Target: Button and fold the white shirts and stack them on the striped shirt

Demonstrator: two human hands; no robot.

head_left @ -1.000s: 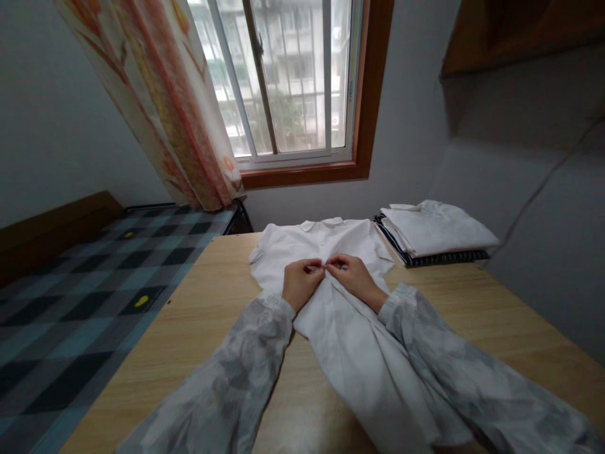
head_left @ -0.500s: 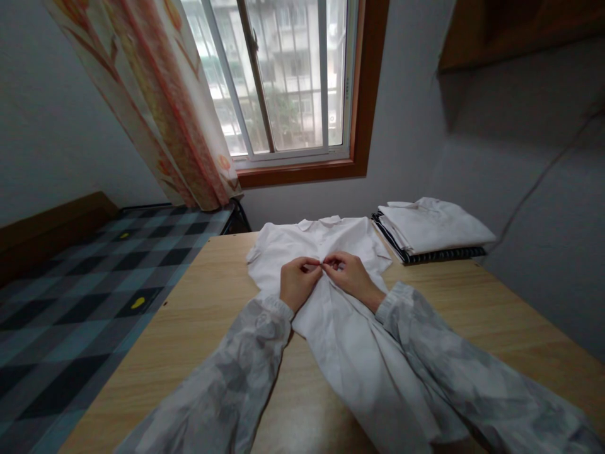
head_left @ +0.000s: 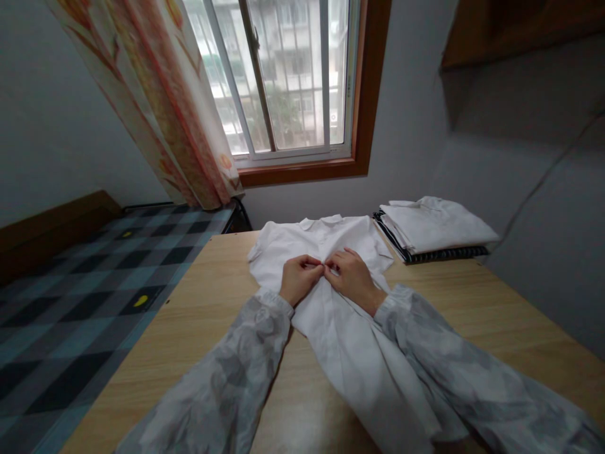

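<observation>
A white short-sleeved shirt (head_left: 350,347) lies front up on the wooden table, its collar toward the window and its lower part trailing toward me. My left hand (head_left: 300,279) pinches the cloth at the front placket between thumb and fingers. Right beside it, my right hand (head_left: 352,277) also pinches the placket, fingertips meeting those of the left. Whatever small piece sits between the fingertips is too small to make out. Camouflage-patterned grey sleeves cover both forearms, and the right one rests along the shirt's side.
Folded white garments (head_left: 437,224) lie on a black spiral-edged item (head_left: 447,254) at the table's back right. A bed with a checked cover (head_left: 94,302) adjoins the wooden table (head_left: 212,290) on the left. Beyond are a window (head_left: 293,82) and a flowered curtain (head_left: 174,107).
Both hands stay at the same spot on the placket. The right hand's fingers have shifted and lifted slightly, while the left keeps its pinch. The view has moved a little.
</observation>
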